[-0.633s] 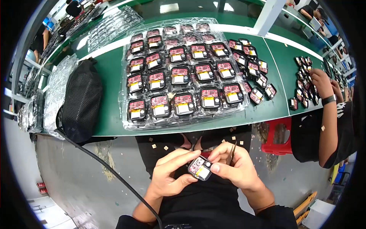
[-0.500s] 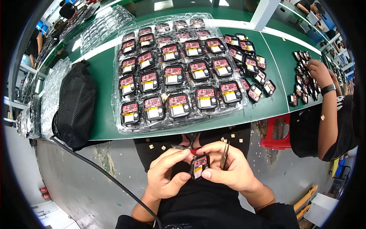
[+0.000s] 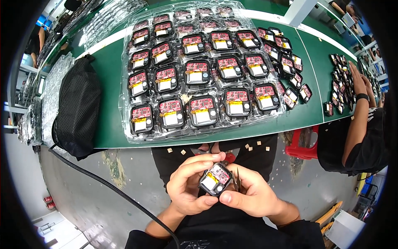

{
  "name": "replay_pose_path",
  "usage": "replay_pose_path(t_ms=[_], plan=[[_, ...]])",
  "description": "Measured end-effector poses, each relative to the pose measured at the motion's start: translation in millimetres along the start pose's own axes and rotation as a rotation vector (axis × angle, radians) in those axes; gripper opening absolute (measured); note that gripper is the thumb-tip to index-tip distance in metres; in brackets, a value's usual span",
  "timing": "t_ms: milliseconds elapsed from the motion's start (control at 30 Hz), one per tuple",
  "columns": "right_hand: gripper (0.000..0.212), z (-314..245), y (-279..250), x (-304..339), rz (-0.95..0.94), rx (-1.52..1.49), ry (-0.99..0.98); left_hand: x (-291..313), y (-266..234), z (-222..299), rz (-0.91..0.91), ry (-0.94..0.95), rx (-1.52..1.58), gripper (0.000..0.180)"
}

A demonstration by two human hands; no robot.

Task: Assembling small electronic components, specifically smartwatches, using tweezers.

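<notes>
Above my lap, both hands hold an open square watch case (image 3: 216, 179) in a black frame. Inside it are a red circuit board, a yellow strip, a white block and a small round disc. My left hand (image 3: 184, 189) curls around its left side, fingers along the far edge and thumb near the lower edge. My right hand (image 3: 255, 195) has its thumb on the lower right corner. Dark tweezers (image 3: 236, 181) are tucked in the right hand's fingers, pointing away from me. The fingertips behind the case are partly hidden.
On the green table (image 3: 110, 87), a clear plastic tray (image 3: 125, 99) carries rows of similar cases. More cases (image 3: 287, 66) are piled right of it. A black mesh bag (image 3: 78, 108) lies left, a black cable (image 3: 112, 189) crossing below. A co-worker's arm (image 3: 357, 124) and red stool (image 3: 300, 151) are right.
The watch case has turned from a steep sideways tilt to face up more squarely. My left fingers have closed in around it. The co-worker's hand has shifted at the far pile.
</notes>
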State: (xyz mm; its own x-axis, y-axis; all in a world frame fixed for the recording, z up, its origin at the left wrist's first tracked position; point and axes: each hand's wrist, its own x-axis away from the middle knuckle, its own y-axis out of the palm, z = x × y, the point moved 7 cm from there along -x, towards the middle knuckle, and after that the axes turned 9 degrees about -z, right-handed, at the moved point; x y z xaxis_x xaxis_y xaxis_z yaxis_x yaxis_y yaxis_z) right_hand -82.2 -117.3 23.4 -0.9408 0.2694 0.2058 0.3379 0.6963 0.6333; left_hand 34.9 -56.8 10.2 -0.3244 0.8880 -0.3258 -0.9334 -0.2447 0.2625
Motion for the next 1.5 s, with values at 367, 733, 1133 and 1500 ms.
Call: replay_pose_path(t_ms=[367, 733, 1133, 1500], plan=[[0.017, 2, -17, -6, 0.099, -0.028, 0.032, -1, -6, 6, -0.176, 0.171, -0.207, 0.079], [0.069, -37, 3, -2, 0.128, 1.127, -0.21, 0, -21, 1, 0.278, -0.194, 0.09, 0.081], [0.032, -49, 11, 8, 0.329, 1.678, -0.708, -3, -14, 6, 0.215, -0.165, 0.13, 0.075], [0.018, -46, 1, 6, 0.312, 1.435, -0.691, -1, -14, 6, 0.278, -0.262, 0.059, 0.08]])
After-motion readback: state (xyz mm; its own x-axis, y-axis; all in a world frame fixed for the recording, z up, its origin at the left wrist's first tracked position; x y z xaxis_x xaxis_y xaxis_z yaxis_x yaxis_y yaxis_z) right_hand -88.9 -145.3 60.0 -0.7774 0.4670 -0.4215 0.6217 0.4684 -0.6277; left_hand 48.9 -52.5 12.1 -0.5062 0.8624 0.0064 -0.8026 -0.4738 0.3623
